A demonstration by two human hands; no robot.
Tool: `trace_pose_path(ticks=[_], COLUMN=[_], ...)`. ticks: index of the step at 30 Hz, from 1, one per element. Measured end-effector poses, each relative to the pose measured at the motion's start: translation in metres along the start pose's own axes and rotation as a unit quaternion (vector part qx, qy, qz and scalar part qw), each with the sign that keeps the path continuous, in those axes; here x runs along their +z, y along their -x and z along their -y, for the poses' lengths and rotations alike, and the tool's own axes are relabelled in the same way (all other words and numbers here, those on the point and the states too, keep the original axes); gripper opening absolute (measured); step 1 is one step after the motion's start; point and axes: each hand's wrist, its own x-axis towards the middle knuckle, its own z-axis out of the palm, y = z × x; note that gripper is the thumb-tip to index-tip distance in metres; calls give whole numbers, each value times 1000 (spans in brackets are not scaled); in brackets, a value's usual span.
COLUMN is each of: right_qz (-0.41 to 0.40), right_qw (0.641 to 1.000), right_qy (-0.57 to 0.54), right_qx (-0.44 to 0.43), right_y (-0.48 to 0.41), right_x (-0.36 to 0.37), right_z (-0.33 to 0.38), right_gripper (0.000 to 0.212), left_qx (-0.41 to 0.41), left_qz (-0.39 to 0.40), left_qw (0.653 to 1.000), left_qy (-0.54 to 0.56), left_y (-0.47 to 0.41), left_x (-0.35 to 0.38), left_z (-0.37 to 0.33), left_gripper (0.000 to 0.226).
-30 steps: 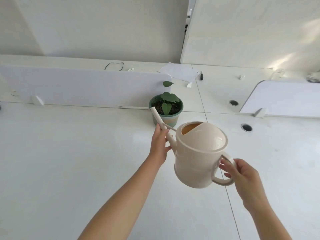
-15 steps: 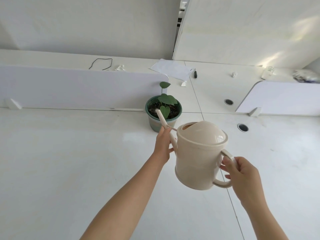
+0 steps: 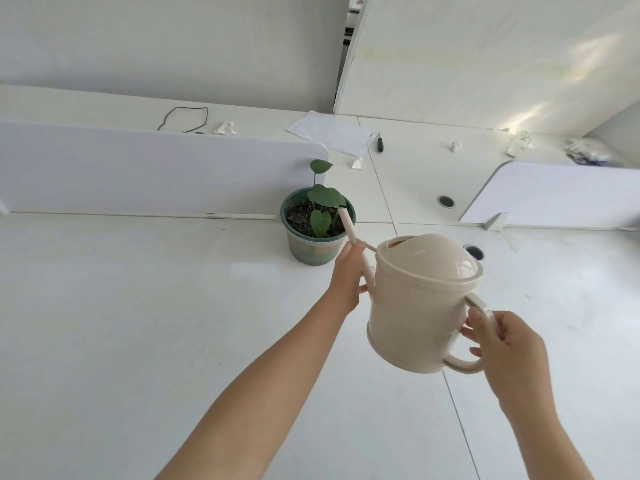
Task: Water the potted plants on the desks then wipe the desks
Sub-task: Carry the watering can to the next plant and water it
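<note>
a: beige watering can (image 3: 420, 303) up off the desk (image 3: 121, 323), tilted toward the far side. right hand (image 3: 505, 351) closed around the loop handle at the near right of the can.

b: and the other hand?

a: left hand (image 3: 349, 275) wrapped around the lower part of the spout (image 3: 349, 230), fingers curled under it. spout tip over the rim of the potted plant (image 3: 318, 225), above the dark soil on its right side, just beside a hanging leaf.

b: any water visible coming out?

a: cannot tell from this view. too fine to see at the tip.

b: where's the pot sitting?

a: on the white desk, right at the end of the pale divider panel (image 3: 156, 171), close against the seam where the desks meet. green rim, banded sides, a few heart-shaped leaves, one on a taller stem.

b: anything else around?

a: beyond the divider on the far desk: a sheet of paper (image 3: 332, 133), a small black marker (image 3: 380, 143) just right of it, a black cable loop (image 3: 183, 119), a crumpled white scrap (image 3: 225, 128) next to the cable. second divider (image 3: 554, 195) at the right. two round cable grommets (image 3: 445, 201) in the desk surface, one partly hidden behind the can's lid.
</note>
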Motion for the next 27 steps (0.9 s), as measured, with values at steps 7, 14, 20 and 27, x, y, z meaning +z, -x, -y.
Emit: trace_pose_path(ticks=[7, 14, 20, 27], right_qz=[0, 54, 128, 269], right_qw=[1000, 998, 991, 961], right_qy=[3, -10, -20, -32], right_qx=[-19, -33, -41, -50], right_y=[-1, 4, 10, 28], right_x=[7, 26, 42, 58], right_z=[2, 1, -14, -34], right_gripper=[25, 22, 18, 15], left_qx=[2, 32, 64, 96], left_qz=[1, -48, -98, -189], left_qw=[1000, 998, 991, 975], left_qy=[5, 38, 60, 72], left_y=[-1, 10, 33, 82], left_x=[-6, -41, -79, -130], left_z=[-6, -8, -4, 21], left_gripper=[12, 18, 24, 37])
